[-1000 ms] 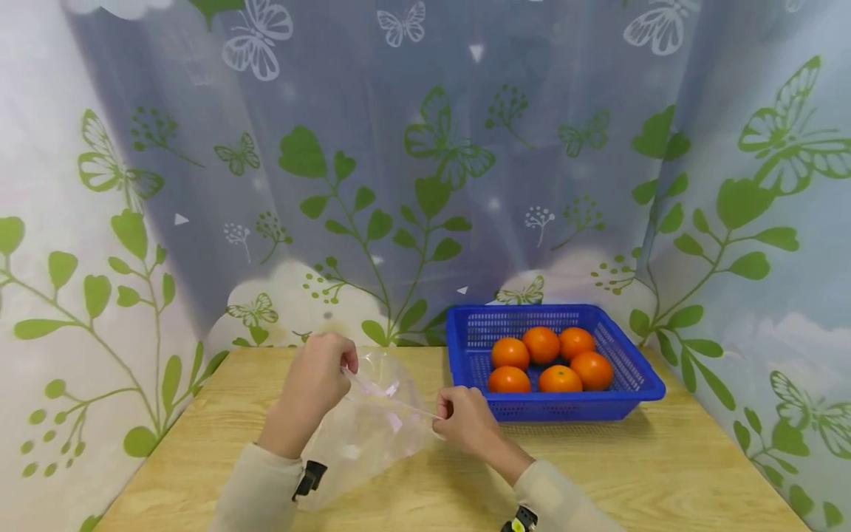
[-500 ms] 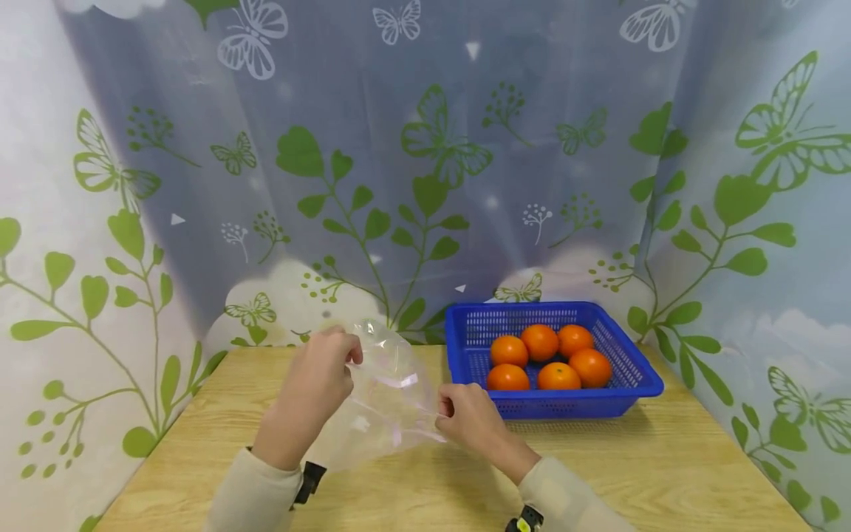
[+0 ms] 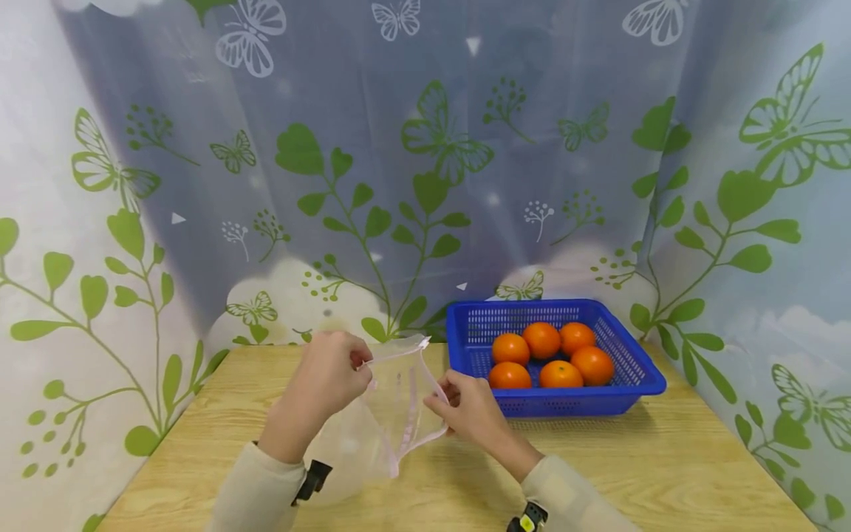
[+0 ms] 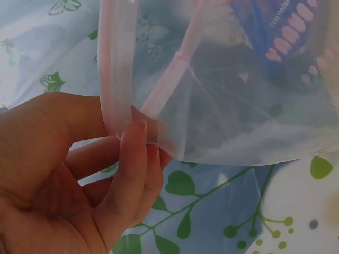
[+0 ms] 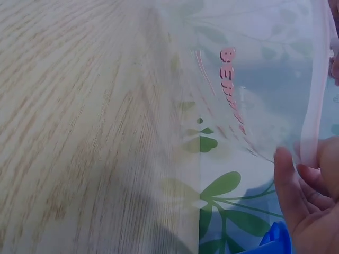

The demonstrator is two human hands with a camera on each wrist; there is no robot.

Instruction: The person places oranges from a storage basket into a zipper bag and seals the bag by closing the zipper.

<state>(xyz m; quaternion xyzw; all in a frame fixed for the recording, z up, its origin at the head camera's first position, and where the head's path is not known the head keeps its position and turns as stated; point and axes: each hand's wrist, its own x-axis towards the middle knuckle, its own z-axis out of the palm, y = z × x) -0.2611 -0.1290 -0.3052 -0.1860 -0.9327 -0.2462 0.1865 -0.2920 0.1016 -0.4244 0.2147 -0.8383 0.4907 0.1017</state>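
Left of the blue plastic basket (image 3: 561, 405), whose walls pen in six oranges (image 3: 541, 340), the left hand (image 3: 329, 378) and right hand (image 3: 473, 408) each pinch one side of a clear zip bag (image 3: 379, 415) above the tabletop (image 3: 691, 458), apparently to spread its mouth.

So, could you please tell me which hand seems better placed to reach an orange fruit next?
Right hand, probably: it is nearer the blue basket of fruit; the left hand is farther, though both pinch the clear bag.
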